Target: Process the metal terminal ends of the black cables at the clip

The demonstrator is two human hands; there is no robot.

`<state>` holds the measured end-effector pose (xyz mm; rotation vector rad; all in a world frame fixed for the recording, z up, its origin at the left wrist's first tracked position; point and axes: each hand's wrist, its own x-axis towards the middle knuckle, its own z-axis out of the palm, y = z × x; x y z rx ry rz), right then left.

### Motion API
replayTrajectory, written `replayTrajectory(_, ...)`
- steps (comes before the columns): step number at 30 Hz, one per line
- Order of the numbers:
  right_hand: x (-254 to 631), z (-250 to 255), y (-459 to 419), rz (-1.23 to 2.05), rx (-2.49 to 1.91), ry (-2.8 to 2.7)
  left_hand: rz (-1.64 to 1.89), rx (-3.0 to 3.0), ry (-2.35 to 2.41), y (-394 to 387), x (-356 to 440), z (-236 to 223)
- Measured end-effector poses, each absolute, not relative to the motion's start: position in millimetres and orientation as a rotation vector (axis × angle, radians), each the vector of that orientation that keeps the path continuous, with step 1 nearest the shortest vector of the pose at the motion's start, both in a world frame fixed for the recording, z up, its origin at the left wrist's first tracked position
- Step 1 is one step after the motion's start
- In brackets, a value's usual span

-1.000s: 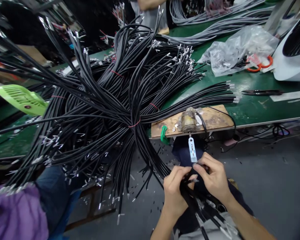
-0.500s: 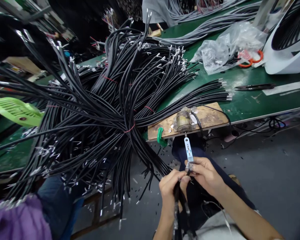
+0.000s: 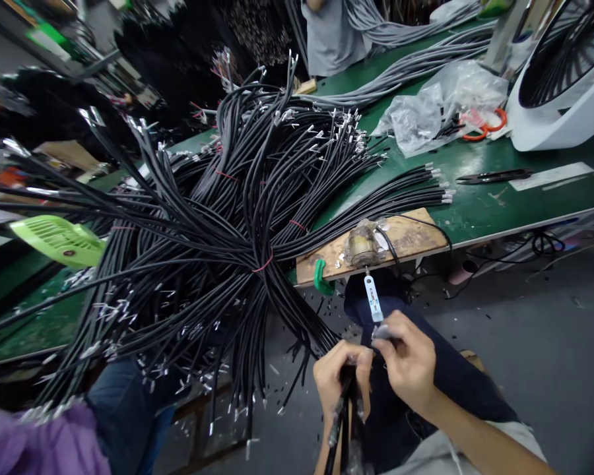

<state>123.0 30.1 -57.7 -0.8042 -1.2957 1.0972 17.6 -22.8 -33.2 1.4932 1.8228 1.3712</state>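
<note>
My left hand [image 3: 337,380] is closed round a small bunch of black cables [image 3: 344,422] that run down toward my lap. My right hand [image 3: 410,364] pinches the silver end of one cable [image 3: 382,332] and holds it against the tip of a small blue-and-white blade tool [image 3: 373,299]. That tool hangs from a wrapped fixture [image 3: 362,245] on a wooden board [image 3: 416,236] at the bench edge. To the left spreads a huge bundle of black cables [image 3: 212,224] tied with red bands.
The green bench [image 3: 480,204] carries black scissors [image 3: 495,175], orange-handled scissors [image 3: 485,124], a plastic bag [image 3: 440,105] and a white fan housing [image 3: 559,86]. A green clamp [image 3: 321,277] grips the board. A light-green grille [image 3: 59,240] lies left. Another person's torso [image 3: 334,33] stands beyond the bench.
My right hand has brought one cable end up to the blade tool's tip. My left hand shifted slightly left and down with its cables. The view tilted a little.
</note>
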Motion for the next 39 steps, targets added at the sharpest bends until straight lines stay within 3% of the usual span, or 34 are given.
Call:
replayTrajectory(2, 123, -57, 31, 0.88, -0.758, -1.395, 1.383, 1.455, 1.836, -21, 18, -31)
replayTrajectory(3, 124, -56, 33, 0.928, -0.753, -1.399, 1.399, 1.439, 1.83, -20, 18, -30)
replayTrajectory(8, 133, -46, 48, 2.126, -0.64, -0.917, 1.502, 1.454, 1.696, -13, 18, -23)
replayTrajectory(10, 138, -45, 51, 2.289, -0.616, -0.825, 1.503, 1.457, 1.689, -12, 18, -22)
replayTrajectory(12, 144, -45, 50, 2.111, -0.708, -0.948, 1.49, 1.442, 1.708, -11, 18, -21)
replayTrajectory(16, 148, -43, 46, 1.412, -0.766, -1.405, 1.418, 1.425, 1.692, -10, 13, -19)
replayTrajectory(18, 148, -41, 47, 1.274, -0.744, -1.506, 1.35, 1.432, 1.648, -9, 8, -18)
replayTrajectory(25, 156, -39, 71, 2.328, -0.634, -1.133, 1.305, 1.53, 1.443, -4, 2, -22)
replayTrajectory(33, 140, -23, 111, 1.992, -0.836, -1.107, 1.6, 1.359, 1.453, -1, 15, -32)
replayTrajectory(39, 121, -20, 107, 2.126, -0.712, -0.887, 1.712, 1.289, 1.452, 4, 19, -31)
